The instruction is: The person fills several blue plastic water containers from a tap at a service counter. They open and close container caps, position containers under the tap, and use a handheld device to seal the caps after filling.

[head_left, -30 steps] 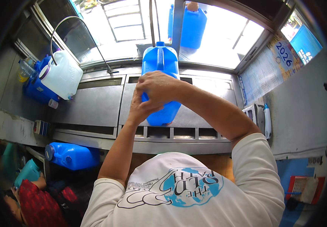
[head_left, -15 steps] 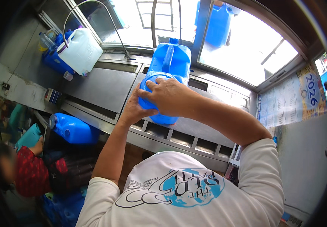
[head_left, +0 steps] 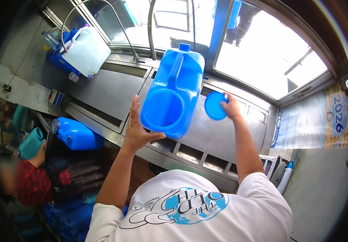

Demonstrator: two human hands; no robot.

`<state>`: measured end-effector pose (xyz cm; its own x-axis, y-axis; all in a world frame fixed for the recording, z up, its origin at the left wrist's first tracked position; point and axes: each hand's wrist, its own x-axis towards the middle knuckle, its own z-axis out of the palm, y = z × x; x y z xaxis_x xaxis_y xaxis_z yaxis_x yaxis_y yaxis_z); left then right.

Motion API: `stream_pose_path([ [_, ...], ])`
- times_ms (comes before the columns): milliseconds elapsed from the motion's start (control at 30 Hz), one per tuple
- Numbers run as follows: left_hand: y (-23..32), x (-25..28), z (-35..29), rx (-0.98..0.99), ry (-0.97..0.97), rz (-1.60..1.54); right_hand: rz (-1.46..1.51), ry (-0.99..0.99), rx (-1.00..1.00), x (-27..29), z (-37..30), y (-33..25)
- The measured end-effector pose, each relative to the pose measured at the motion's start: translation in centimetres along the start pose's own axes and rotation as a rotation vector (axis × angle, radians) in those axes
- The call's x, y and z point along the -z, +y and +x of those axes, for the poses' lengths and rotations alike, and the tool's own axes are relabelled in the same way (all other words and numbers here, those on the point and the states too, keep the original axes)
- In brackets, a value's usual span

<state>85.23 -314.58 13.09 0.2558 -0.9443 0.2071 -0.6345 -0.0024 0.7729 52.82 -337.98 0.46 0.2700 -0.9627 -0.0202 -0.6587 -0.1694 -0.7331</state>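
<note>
A large blue plastic water jug [head_left: 192, 94] with a moulded handle rests on the steel counter in front of me. Its wide round mouth is uncovered and faces me; a small blue cap [head_left: 184, 47] sits on its far end. My left hand [head_left: 135, 131] lies against the left side of the jug, fingers stretched and thumb spread along the rim of the mouth. To the right of the jug, my right hand [head_left: 231, 107] grips a round blue lid [head_left: 214, 105] by its edge, above the counter.
A translucent white jug [head_left: 87, 50] stands at the back left beside a blue one, under a curved hose [head_left: 121, 22]. Another blue jug [head_left: 79, 135] lies below the counter's left. A person in red [head_left: 35, 181] holds a teal container [head_left: 31, 143]. Slots line the counter [head_left: 226, 129].
The lid has come off the jug's wide mouth and moved right in my right hand. Both hands were on it before; my left hand now rests beside the opening.
</note>
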Motion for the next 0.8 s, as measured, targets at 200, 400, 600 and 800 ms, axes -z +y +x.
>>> stream_pose_path([
  [200, 0.4, -1.2, 0.7, 0.059, 0.032, -0.249, -0.128, -0.346, -0.12, -9.7, 0.2, 6.1],
  [400, 0.1, -1.5, 1.8, 0.028, 0.03, -0.131, 0.496, -0.19, -0.367, -14.7, 10.4, 5.9],
  [600, -0.6, -0.6, 3.5, 0.042, -0.007, -0.198, 1.096, -0.007, -0.706, -17.2, 18.3, 5.2],
  [800, -0.8, -0.1, 4.2, 0.114, -0.012, -0.285, 1.289, 0.203, -0.788, -19.0, 21.8, 6.0],
])
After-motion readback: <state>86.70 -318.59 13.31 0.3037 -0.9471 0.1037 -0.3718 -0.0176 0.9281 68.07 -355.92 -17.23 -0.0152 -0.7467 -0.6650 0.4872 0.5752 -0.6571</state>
